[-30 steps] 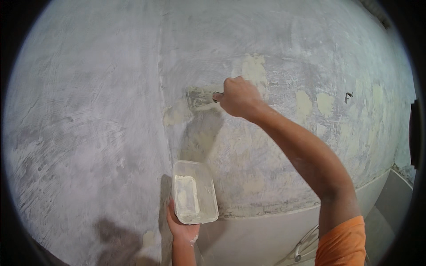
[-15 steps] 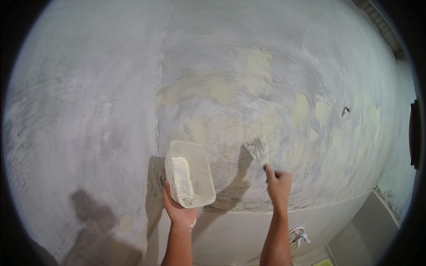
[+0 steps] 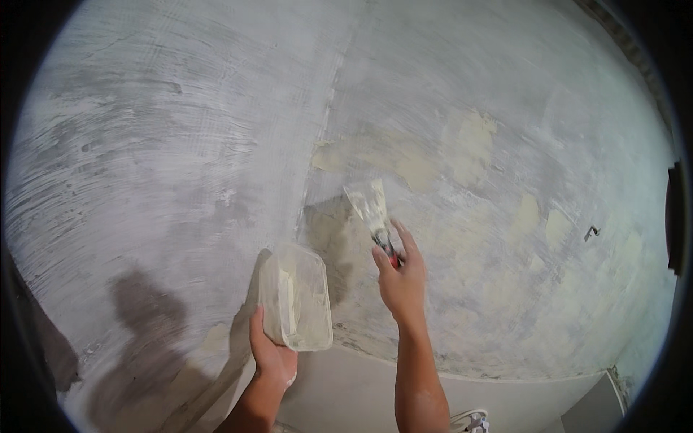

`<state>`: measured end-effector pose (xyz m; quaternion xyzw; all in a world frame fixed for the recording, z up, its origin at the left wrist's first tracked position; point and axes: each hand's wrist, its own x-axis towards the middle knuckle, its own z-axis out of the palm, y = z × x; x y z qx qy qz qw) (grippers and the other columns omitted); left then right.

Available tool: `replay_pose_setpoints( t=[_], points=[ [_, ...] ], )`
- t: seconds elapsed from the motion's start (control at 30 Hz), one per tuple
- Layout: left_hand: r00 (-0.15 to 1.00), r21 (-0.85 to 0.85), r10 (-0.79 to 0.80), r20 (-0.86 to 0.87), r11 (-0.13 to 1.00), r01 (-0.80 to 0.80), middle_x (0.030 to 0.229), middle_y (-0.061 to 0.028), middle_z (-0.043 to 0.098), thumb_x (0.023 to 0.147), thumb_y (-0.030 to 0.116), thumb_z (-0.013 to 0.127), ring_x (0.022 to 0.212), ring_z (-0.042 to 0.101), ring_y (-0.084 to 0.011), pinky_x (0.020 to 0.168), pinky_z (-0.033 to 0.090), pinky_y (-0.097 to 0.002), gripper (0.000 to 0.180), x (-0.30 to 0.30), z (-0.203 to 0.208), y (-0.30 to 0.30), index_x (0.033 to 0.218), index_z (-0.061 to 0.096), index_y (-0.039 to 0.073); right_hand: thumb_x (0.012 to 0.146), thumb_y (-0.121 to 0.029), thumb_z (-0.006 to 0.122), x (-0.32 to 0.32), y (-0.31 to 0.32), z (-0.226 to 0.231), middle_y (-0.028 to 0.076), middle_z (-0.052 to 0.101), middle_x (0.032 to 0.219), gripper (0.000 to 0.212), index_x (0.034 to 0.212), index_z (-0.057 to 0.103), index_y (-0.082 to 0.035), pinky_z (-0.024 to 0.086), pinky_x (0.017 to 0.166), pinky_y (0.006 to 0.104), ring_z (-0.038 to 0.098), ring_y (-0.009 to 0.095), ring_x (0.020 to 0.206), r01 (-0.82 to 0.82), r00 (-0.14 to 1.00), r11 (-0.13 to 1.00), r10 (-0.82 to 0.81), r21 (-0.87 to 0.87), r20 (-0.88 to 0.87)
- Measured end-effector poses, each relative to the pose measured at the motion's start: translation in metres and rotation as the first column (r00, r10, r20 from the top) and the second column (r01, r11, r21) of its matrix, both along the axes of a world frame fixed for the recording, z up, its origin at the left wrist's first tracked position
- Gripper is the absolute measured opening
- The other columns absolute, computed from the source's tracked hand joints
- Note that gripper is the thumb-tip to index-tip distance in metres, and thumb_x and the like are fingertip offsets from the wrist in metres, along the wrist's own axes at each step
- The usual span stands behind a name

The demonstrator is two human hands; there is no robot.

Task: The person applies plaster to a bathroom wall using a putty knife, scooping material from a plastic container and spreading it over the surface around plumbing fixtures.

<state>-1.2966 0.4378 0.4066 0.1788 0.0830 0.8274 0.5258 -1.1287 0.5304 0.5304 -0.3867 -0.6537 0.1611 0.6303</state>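
Note:
My left hand (image 3: 272,352) is closed round the lower left side of a translucent plastic tub (image 3: 312,307), whose open top faces me at a tilt. Cream-coloured filler (image 3: 289,299) lies inside along the tub's left part. In my right hand (image 3: 404,281) is a putty knife (image 3: 370,209), held by its dark and red handle with the blade up and smeared with filler. The blade is right of and above the tub, in front of the wall (image 3: 404,94); I cannot tell whether it touches. Cream filler patches (image 3: 417,172) show on the wall nearby.
A vertical seam runs down the wall left of the patches. A small metal hook (image 3: 592,232) sticks out at the right. Pale panelling (image 3: 505,400) lines the lower wall, with a white fitting (image 3: 473,421) at the bottom. A dark object (image 3: 675,216) stands at the right rim.
The view has turned left and tilted. My right hand has brought the putty knife leftward and closer to the tub, with the blade turned to show its filler-coated face. The left hand still holds the tub.

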Motion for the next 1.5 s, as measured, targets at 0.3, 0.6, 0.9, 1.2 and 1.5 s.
replay_pose_setpoints(
  t=[0.3, 0.6, 0.9, 1.2, 1.5],
  points=[
    [0.982, -0.081, 0.061, -0.178, 0.994, -0.076, 0.144, -0.0096, 0.051, 0.102, 0.045, 0.043, 0.133, 0.048, -0.0285, 0.112, 0.036, -0.0451, 0.061, 0.044, 0.009, -0.065, 0.147, 0.043, 0.004, 0.092, -0.013, 0.060, -0.008, 0.050, 0.083, 0.022, 0.065, 0.093, 0.044, 0.136, 0.059, -0.009, 0.054, 0.075, 0.0471, 0.065, 0.042, 0.080, 0.173, 0.935, 0.914, -0.270, 0.367, 0.230],
    [0.909, 0.069, 0.257, -0.329, 0.966, -0.248, 0.132, -0.0093, 0.062, 0.102, 0.044, 0.037, 0.118, 0.061, -0.0299, 0.103, 0.049, -0.0484, 0.054, 0.151, -0.041, 0.021, 0.139, 0.053, 0.007, 0.092, -0.005, 0.053, 0.097, 0.161, -0.006, 0.025, 0.060, 0.095, 0.063, 0.153, 0.036, -0.005, 0.056, 0.065, 0.0474, 0.067, 0.040, 0.076, 0.131, 0.718, 0.936, -0.317, 0.327, 0.620],
    [0.970, -0.057, 0.163, -0.179, 0.983, -0.176, 0.133, -0.0097, 0.060, 0.101, 0.043, 0.038, 0.120, 0.060, -0.0293, 0.101, 0.050, -0.0486, 0.055, 0.177, -0.051, 0.010, 0.142, 0.050, 0.008, 0.092, -0.006, 0.055, 0.177, 0.088, 0.038, 0.015, 0.068, 0.088, 0.045, 0.136, 0.054, -0.001, 0.057, 0.058, 0.0391, 0.070, 0.031, 0.074, -0.058, 0.327, 0.850, -0.479, 0.523, 0.814],
    [0.977, 0.138, -0.018, -0.213, 0.989, 0.049, 0.144, -0.0081, 0.051, 0.102, 0.048, 0.038, 0.132, 0.048, -0.0279, 0.110, 0.038, -0.0481, 0.060, 0.213, -0.037, 0.071, 0.146, 0.045, 0.008, 0.092, -0.003, 0.058, 0.225, 0.126, 0.092, 0.011, 0.065, 0.076, 0.064, 0.152, 0.036, -0.004, 0.054, 0.051, 0.0337, 0.068, 0.022, 0.065, 0.094, 0.027, 0.724, -0.688, 0.684, 0.725],
    [0.980, 0.122, -0.190, -0.055, 0.973, 0.196, 0.140, -0.0057, 0.054, 0.104, 0.046, 0.039, 0.129, 0.051, -0.0251, 0.107, 0.040, -0.0438, 0.054, 0.171, -0.049, 0.108, 0.143, 0.049, 0.009, 0.091, 0.002, 0.057, 0.230, 0.051, -0.010, 0.013, 0.064, 0.073, 0.066, 0.153, 0.035, 0.000, 0.056, 0.047, 0.0307, 0.064, 0.017, 0.057, 0.305, -0.155, 0.769, -0.542, 0.562, 0.826]
  ],
)
